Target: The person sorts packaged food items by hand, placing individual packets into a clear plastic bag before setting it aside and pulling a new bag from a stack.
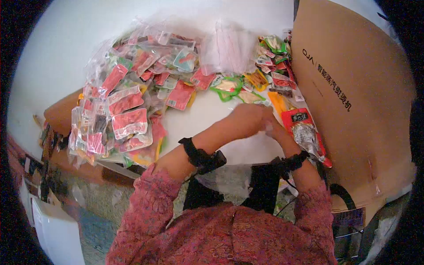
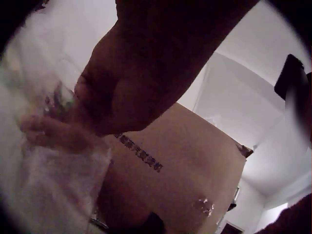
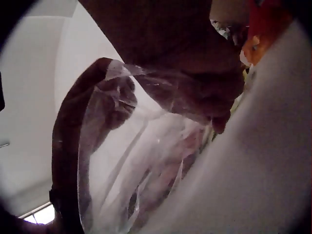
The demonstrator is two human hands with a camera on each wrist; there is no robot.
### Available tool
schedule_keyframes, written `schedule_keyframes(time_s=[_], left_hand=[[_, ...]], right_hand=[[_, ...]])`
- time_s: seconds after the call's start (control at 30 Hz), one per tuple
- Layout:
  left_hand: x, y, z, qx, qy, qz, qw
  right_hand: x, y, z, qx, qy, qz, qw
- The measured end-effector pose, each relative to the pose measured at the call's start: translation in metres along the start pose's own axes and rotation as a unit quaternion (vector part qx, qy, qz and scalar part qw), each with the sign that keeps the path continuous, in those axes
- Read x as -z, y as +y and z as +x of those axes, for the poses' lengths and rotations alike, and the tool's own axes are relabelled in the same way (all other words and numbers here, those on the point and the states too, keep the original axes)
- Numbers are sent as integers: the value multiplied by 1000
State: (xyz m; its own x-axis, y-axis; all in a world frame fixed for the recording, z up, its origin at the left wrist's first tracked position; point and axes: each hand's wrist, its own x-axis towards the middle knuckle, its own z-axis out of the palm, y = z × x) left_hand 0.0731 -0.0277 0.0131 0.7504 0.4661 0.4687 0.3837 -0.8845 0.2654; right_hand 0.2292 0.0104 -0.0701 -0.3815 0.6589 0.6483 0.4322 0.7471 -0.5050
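Observation:
A clear plastic bag [image 3: 131, 161] hangs between my two hands, low over the white table; its folds show in both wrist views. My left hand [image 1: 244, 119] has curled fingers and grips the bag's upper edge. Right beside it, my right hand [image 1: 268, 120] pinches the bag too, its fingers [image 3: 222, 114] bent at the film. From the left wrist, the right hand shows behind the film [image 2: 63, 170], which blurs it. Just beyond the hands lie small green-edged food packets [image 1: 227, 84]. Sealed packets with red labels [image 1: 128, 101] are heaped on the left.
A stack of clear bags [image 1: 227, 46] lies at the back of the white table [image 1: 198, 137]. More small packets [image 1: 276, 66] are piled at the back right. A larger red pouch [image 1: 304, 132] lies by the right forearm. A tall cardboard box [image 1: 357, 88] walls off the right side.

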Motion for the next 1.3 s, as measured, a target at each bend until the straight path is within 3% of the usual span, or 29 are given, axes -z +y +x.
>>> schedule_keyframes(time_s=[0.03, 0.07, 0.1, 0.13, 0.17, 0.2, 0.23, 0.3, 0.33, 0.4, 0.43, 0.47, 0.53, 0.57, 0.63, 0.67, 0.73, 0.77, 0.83, 0.87, 0.93, 0.97, 1.03, 1.07, 1.13, 1.2, 1.27, 1.3], left_hand=[[3, -11, -2, 30, 3, 59, 998], [6, -20, -5, 59, 7, 117, 991], [8, -30, -5, 58, 6, 113, 992], [9, -40, -5, 129, -49, 138, 981], [7, -48, -4, 200, -104, 161, 961], [1, -55, -2, 200, -103, 156, 962], [-6, -65, -2, 183, -116, 149, 965], [-21, -80, 1, 151, -123, 115, 974], [-32, -88, 2, 154, -122, 114, 974], [-48, -102, 4, 116, -99, -13, 988], [-46, -97, 1, 126, -93, -57, 986], [-42, -94, -1, 128, -91, -60, 986], [-45, -98, -7, 200, -22, -253, 946], [-47, -99, -8, 200, -21, -256, 945], [-57, -103, -11, 279, 68, -450, 846], [-60, -107, -12, 277, 69, -453, 845], [-53, -107, -14, 316, 87, -503, 800], [-50, -107, -15, 317, 87, -505, 798], [-47, -106, -17, 336, 66, -517, 784], [-45, -107, -18, 337, 67, -519, 783], [-44, -109, -19, 345, 15, -520, 782], [-43, -110, -19, 346, 15, -520, 781], [-45, -115, -19, 349, 12, -526, 776], [-47, -119, -20, 349, 7, -526, 775], [-50, -125, -17, 411, 78, -532, 736], [-53, -125, -16, 388, 190, -530, 730], [-31, -97, -3, 409, 276, -582, 646], [-20, -85, 0, 380, 270, -645, 606]], right_hand=[[-1, -13, 6, 78, 30, -105, 991], [5, -23, 26, -81, -64, -70, 992], [12, -25, 49, -238, -155, -33, 958], [13, -18, 59, -242, -156, -36, 957], [14, -13, 66, -285, -92, -87, 950], [14, -9, 68, -324, -27, -138, 935], [14, -10, 70, -326, -30, -142, 934], [12, -13, 77, -327, -165, -322, 873], [7, -7, 77, -326, -168, -322, 873], [-8, 12, 69, -352, -240, -383, 820], [-11, 18, 61, -280, -194, -402, 850], [-11, 26, 58, -279, -197, -403, 849], [-6, 22, 61, -246, -209, -384, 865], [-7, 19, 59, -248, -212, -385, 863], [-9, 14, 58, -190, -117, -417, 881], [-5, 14, 61, -190, -118, -420, 879], [-1, 16, 67, -310, -123, -274, 902], [1, 27, 66, -311, -126, -275, 901], [13, 52, 63, -307, -162, -78, 934], [19, 61, 63, -308, -165, -78, 934], [27, 58, 70, -354, -53, 154, 921], [31, 56, 72, -354, -55, 154, 921], [39, 21, 87, -315, 117, 229, 914], [36, 24, 89, -318, 121, 228, 912], [41, 31, 97, -254, 154, 339, 893], [41, 32, 104, -228, 126, 347, 901], [38, 45, 108, -196, 51, 254, 946], [39, 43, 108, -199, 63, 248, 946]])
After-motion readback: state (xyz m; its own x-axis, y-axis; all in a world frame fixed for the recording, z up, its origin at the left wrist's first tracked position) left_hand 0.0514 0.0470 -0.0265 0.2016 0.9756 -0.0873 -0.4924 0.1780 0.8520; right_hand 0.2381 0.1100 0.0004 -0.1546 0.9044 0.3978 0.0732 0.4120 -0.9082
